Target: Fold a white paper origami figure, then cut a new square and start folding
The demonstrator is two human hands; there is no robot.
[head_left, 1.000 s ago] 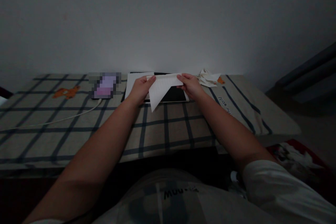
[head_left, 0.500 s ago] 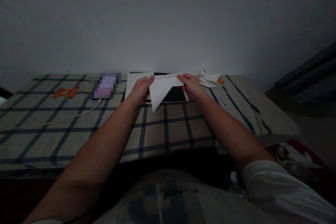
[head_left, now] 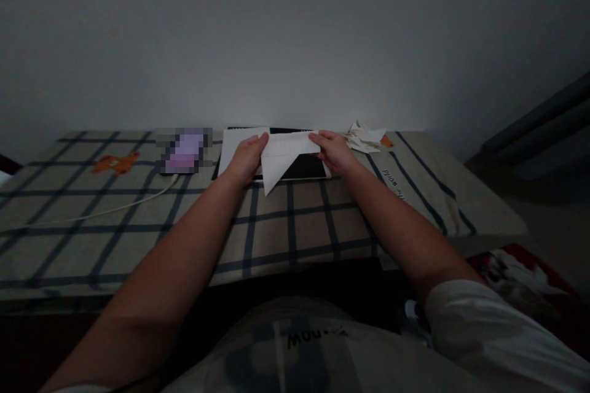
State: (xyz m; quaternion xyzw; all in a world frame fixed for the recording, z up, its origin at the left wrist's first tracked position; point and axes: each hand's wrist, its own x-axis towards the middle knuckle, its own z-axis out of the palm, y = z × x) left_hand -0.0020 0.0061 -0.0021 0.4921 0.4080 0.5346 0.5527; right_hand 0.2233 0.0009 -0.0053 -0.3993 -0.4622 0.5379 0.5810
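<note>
Barely anything has shifted since earlier: the left hand (head_left: pixel 244 159) and right hand (head_left: pixel 332 150) still pinch the folded paper (head_left: pixel 281 156) in their fingers above the checked worktop (head_left: pixel 295 221), its point hanging slightly lower. Cloth lettering (head_left: pixel 393 183) reads "world".

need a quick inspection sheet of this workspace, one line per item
surface: table under a beige cloth with dark blue checks, an orange print at far left
job's things: folded white paper, pointed tip hanging down, held up by both hands
clutter: white sheet and dark flat item under the hands; crumpled paper scraps at back right; blurred lit device
grippers: left hand pinches the paper's left end, right hand its right end
cables: white cable runs left from the device
surroundings: plain wall behind; dim light; red and white items on the floor at right
</note>
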